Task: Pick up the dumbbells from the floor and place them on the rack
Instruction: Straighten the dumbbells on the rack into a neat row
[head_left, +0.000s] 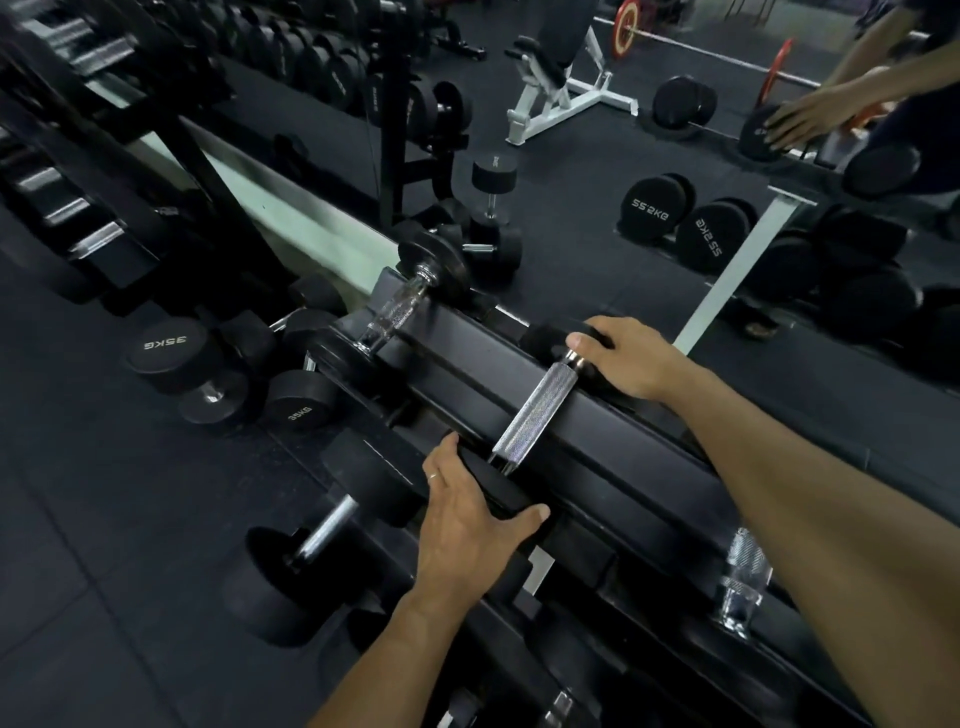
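I see the dumbbell (535, 413) lying across the rack's top rail (613, 467). My left hand (470, 525) curls round its near head, my right hand (631, 358) round the far one. Another dumbbell (400, 306) sits alongside; 35KG dumbbells (218, 374) crowd the dark rubber floor (104, 519), mirror (623, 182) behind.

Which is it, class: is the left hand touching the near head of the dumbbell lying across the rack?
Touching. The head view shows the left hand laid over the near head of the dumbbell, thumb hooked round its edge.
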